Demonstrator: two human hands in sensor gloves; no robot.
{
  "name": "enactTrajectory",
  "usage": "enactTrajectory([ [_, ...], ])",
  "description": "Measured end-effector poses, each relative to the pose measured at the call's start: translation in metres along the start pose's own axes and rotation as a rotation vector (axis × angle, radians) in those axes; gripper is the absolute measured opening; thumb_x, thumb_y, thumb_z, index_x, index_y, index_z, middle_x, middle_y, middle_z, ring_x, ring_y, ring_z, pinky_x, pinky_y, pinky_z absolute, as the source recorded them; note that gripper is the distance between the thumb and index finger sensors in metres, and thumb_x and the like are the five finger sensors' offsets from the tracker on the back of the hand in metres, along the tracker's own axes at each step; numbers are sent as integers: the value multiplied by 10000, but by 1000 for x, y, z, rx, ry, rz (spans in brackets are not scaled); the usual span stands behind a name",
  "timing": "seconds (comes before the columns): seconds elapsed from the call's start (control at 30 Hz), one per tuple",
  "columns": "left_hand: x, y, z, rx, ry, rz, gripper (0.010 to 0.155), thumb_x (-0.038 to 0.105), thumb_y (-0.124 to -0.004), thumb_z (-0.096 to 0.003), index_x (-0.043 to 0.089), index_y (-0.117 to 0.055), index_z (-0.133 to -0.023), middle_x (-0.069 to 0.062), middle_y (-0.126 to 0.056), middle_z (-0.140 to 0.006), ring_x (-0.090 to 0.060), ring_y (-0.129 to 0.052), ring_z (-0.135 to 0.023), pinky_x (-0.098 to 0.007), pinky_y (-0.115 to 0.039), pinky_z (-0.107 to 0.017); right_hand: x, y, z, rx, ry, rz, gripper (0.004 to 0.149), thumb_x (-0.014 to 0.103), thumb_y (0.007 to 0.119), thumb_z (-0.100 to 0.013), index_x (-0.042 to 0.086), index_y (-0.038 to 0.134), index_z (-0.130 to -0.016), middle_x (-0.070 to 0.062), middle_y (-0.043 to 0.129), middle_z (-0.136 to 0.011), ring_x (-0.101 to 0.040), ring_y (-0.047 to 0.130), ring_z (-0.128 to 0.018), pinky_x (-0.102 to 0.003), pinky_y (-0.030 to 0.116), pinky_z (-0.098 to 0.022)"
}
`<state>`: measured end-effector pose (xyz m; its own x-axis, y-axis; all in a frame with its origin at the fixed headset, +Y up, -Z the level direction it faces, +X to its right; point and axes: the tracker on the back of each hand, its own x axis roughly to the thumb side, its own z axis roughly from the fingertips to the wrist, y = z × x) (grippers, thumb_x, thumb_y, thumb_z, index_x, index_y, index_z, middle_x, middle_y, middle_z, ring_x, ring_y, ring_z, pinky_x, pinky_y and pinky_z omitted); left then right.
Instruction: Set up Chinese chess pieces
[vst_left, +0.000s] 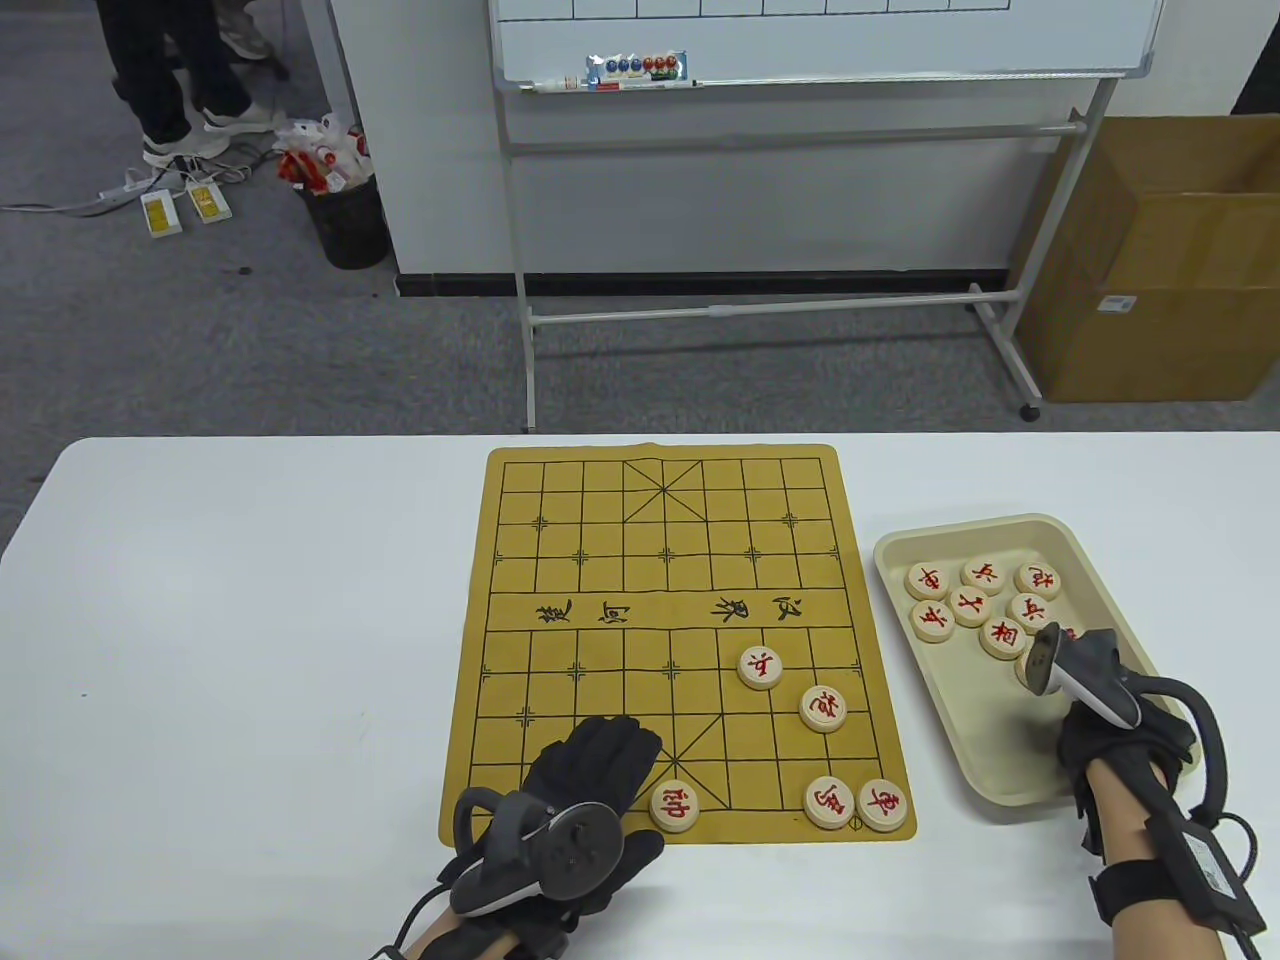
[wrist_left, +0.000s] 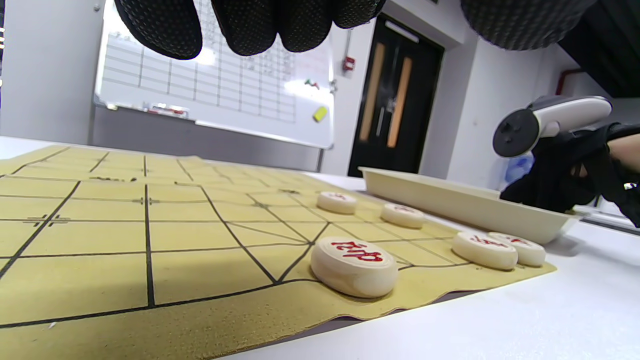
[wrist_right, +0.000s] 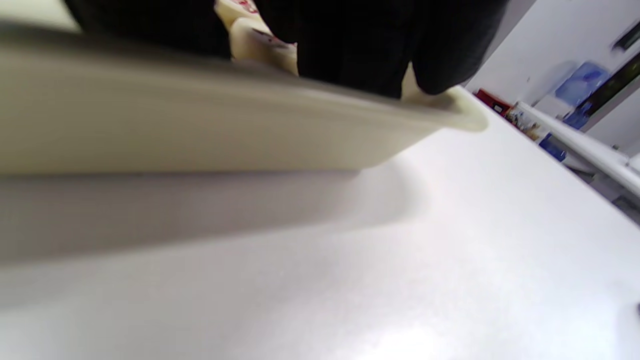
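Left hand (vst_left: 590, 790) lies flat, palm down, on the near left part of the xiangqi board mat (vst_left: 600, 560), fingers spread and holding nothing; in the left wrist view its fingertips (wrist_left: 250, 25) hang above the mat. Just beside those fingers, the general piece (vst_left: 674, 806) sits on the mat's near edge line, apart from the hand. Two more red-lettered pieces touch each other at the near right corner: one (vst_left: 829, 801) inboard, the chariot piece (vst_left: 882, 804) close to the mat's edge. Further in, a cannon piece (vst_left: 823, 708) and a soldier piece (vst_left: 760, 667) stand apart from one another. The far half of the mat shows bare grid. Right of the mat, on the white table (vst_left: 250, 620), the cream tray (vst_left: 1010, 770) lies angled; right hand (vst_left: 1100, 735) reaches into its near end, fingers hidden under the tracker, so grip cannot be told. Loose pieces (vst_left: 970, 605) cluster at the tray's far end.
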<state>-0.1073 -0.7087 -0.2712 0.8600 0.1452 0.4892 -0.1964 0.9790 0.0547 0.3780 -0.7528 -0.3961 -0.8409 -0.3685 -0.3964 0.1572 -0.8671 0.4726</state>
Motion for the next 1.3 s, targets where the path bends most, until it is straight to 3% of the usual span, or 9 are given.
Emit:
enactTrajectory([
  [0.1,0,0,0,2,0,1,853,597,-656,-387,232,-360,-1099,-76,-439,-1180,-342,-506,-1107,-596,-575,-762,-1,0,0,-21,-9,-7,899,428,844,-449,87,374,-1135,-147,745,-1051,-300,921,-885,-569,637,-740],
  [0.27,0,0,0,4,0,2,853,598,-655,-388,233,-357,-1099,-75,-437,-1180,-342,-506,-1107,-596,-576,-762,-5,-12,11,-146,-26,-43,851,427,858,-434,99,466,-1114,-140,748,-1047,-315,925,-872,-580,639,-738],
  [0.43,0,0,0,8,1,6,852,598,-654,-389,233,-356,-1099,-75,-436,-1180,-342,-503,-1108,-596,-575,-762,2,-43,42,-357,-148,-115,695,443,875,-415,168,667,-1019,-141,779,-1026,-313,946,-844,-580,667,-721],
  [0.7,2,0,0,10,-1,5,853,599,-654,-387,234,-357,-1099,-74,-437,-1180,-339,-505,-1108,-595,-576,-762,61,-78,106,-551,-443,-145,664,427,874,-416,183,719,-1014,-141,745,-1048,-325,912,-863,-575,665,-721],
  [0.8,2,0,0,8,-4,3,853,599,-654,-387,236,-357,-1099,-74,-438,-1180,-340,-505,-1108,-596,-576,-762,92,-83,114,-539,-529,-127,666,431,869,-417,189,714,-1018,-133,750,-1046,-326,910,-864,-574,661,-726],
  [0.93,2,0,1,14,-3,5,855,599,-653,-387,234,-352,-1099,-73,-437,-1180,-338,-506,-1107,-594,-576,-763,134,-84,107,-489,-602,-86,672,435,865,-417,192,703,-1023,-116,760,-1047,-300,921,-872,-604,623,-737],
  [1.1,2,0,1,9,-4,8,855,598,-653,-388,235,-350,-1099,-76,-437,-1180,-340,-506,-1107,-595,-576,-762,168,-78,80,-413,-564,-28,665,436,866,-416,213,701,-1021,-90,765,-1049,-284,919,-884,-649,544,-754],
  [1.3,2,0,1,8,-9,11,854,598,-653,-388,236,-348,-1099,-72,-438,-1180,-339,-507,-1107,-594,-573,-765,183,-63,55,-368,-521,22,661,447,861,-412,221,704,-1013,-79,778,-1037,-266,931,-868,-646,538,-757],
])
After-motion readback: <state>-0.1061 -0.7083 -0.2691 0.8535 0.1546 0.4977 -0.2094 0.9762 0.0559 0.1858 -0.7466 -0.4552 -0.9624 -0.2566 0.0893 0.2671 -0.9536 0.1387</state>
